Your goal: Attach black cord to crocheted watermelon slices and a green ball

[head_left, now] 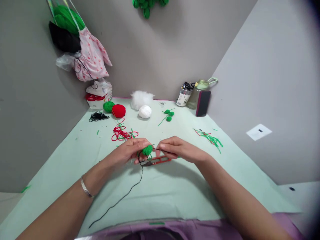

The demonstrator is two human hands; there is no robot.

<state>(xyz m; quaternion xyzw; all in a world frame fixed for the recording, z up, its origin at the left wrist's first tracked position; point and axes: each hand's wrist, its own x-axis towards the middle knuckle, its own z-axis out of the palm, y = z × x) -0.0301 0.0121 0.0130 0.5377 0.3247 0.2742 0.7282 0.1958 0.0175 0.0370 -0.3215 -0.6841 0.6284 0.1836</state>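
My left hand (pixel 136 148) pinches a small green knitted or crocheted piece (pixel 147 150) between thumb and fingers. Black yarn (pixel 130 190) loops about that piece, and its loose tail trails down over the table toward me. Closed in a pinch, my right hand (pixel 172 146) grips a thin dark strand that runs straight to the green piece. Whether a needle is part of this strand, I cannot tell. Red-handled thread snips (pixel 160 160) lie on the table just below both hands, their dark blades under the left fingers.
Beyond my hands lie tangled red yarn (pixel 121 133), a red yarn ball (pixel 118 111), a white ball (pixel 145 111), fluffy stuffing (pixel 142 99) and small green pieces (pixel 169 113). Green yarn scraps (pixel 212 138) lie right. A phone (pixel 203 103) leans against a bottle (pixel 193 98).
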